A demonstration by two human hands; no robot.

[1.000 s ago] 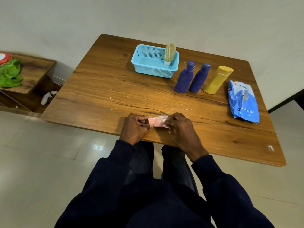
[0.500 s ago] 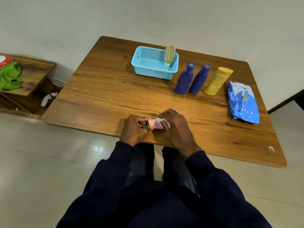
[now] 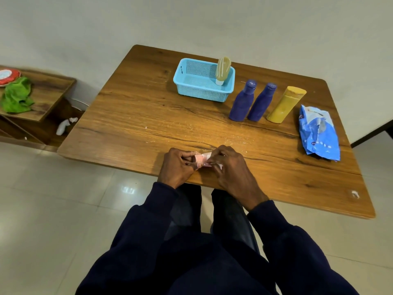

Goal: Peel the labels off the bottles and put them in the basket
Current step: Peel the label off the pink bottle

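L hand (image 3: 177, 167): fingers curled round one end of small pink bottle (image 3: 201, 159). R hand (image 3: 231, 169): thumb + forefinger pinch a whitish label strip (image 3: 218, 166) at the other end. Bottle sits lower centre of frame, over near edge of table (image 3: 138, 116), mostly hidden (cap not visible). Step: peeling, label prob. partly lifted. Next needs a steady pull w/ L bracing, then transfer to blue basket (image 3: 197, 93), upper centre. Visible surface pale pink, film crumpled.

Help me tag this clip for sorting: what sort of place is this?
Probably a plain room in a home, though a small office is possible: a wooden table stands by a bare wall, the floor is glossy tile, and a low wooden shelf at the side holds a green cloth.
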